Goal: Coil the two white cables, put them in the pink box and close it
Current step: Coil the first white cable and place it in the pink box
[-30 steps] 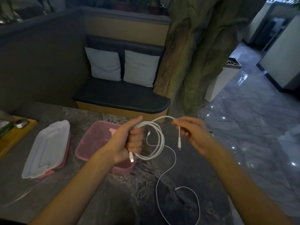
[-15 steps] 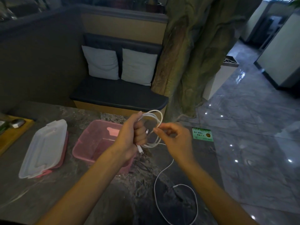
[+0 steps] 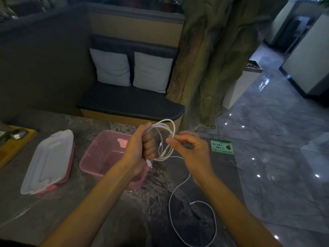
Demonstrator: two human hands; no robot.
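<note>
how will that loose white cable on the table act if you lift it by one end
The loose white cable probably hangs floppy: it lies in slack curves on the table. It looks thin, so likely light for its length. Its far loop would likely drag and swing, and coils may spring open unless gripped, as the left hand grips the coiled cable.

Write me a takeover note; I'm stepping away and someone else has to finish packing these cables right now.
Left hand: grips the coiled white cable in its fist, above the table.
Right hand: pinches a strand on the coil's right side.
Second white cable: loose, trailing from near the hands down onto the table in an open loop.
Pink box: open on the table, just behind the left hand; no cable shows inside.
Lid: lies to the box's left, off the box.
Done: first cable nearly coiled.
Left: finish that coil, coil the loose cable, put both in the box, fit the lid.
</note>
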